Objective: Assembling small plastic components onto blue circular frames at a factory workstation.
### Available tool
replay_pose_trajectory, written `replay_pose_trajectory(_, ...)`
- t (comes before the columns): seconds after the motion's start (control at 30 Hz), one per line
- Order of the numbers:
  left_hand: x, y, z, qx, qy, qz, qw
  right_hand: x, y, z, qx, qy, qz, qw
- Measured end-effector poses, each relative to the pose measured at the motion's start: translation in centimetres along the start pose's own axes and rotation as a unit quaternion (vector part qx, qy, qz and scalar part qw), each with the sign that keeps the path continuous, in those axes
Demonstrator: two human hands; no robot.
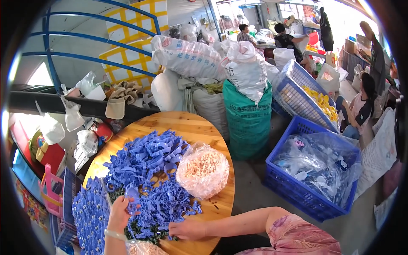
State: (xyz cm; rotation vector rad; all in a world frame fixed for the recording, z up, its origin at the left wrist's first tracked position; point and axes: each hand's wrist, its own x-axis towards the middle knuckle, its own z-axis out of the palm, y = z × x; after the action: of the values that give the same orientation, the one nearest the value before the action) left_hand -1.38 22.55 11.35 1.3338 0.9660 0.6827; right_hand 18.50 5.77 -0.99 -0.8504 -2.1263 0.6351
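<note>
Nearest the lens, the left hand point(119, 211) is raised, its fingers point(127, 202) closed on one blue plastic piece point(132, 196). Right hand point(187, 230) lies low on the round wooden surface point(199, 123), fingers curled into the heap of blue plastic pieces point(146, 163); their hold cannot be judged. Picking single pieces from the heap's edge probably avoids tangles. A clear bag of pale small parts point(203, 170) lies alongside.

A clear plastic bag point(202, 171) of pale bits is lying on the round wooden table point(187, 123), while white sacks point(187, 57) are resting on a green sack point(247, 123) behind it.
</note>
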Motion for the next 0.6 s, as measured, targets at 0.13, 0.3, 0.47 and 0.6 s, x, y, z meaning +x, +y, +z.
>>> replay_pose_trajectory(0.13, -8.2, -0.2, 5.1, -0.094, 0.001, -0.016, 0.995, 0.3, 2.2, 1.6, 0.051, 0.197, 0.06, 0.977)
replay_pose_trajectory(0.3, -13.0, -5.2, 8.3, -0.235, -0.057, -0.02, 0.97, 0.9, -1.2, -2.8, 0.369, 0.171, 0.216, 0.888)
replay_pose_trajectory(0.47, -15.7, -9.3, 10.6, -0.345, -0.034, -0.026, 0.938, 1.1, -2.3, -2.1, 0.304, 0.105, 0.218, 0.922)
replay_pose_trajectory(0.6, -18.5, -11.9, 11.1, -0.415, -0.03, -0.012, 0.909, 1.0, -2.4, -1.8, 0.342, 0.005, 0.255, 0.905)
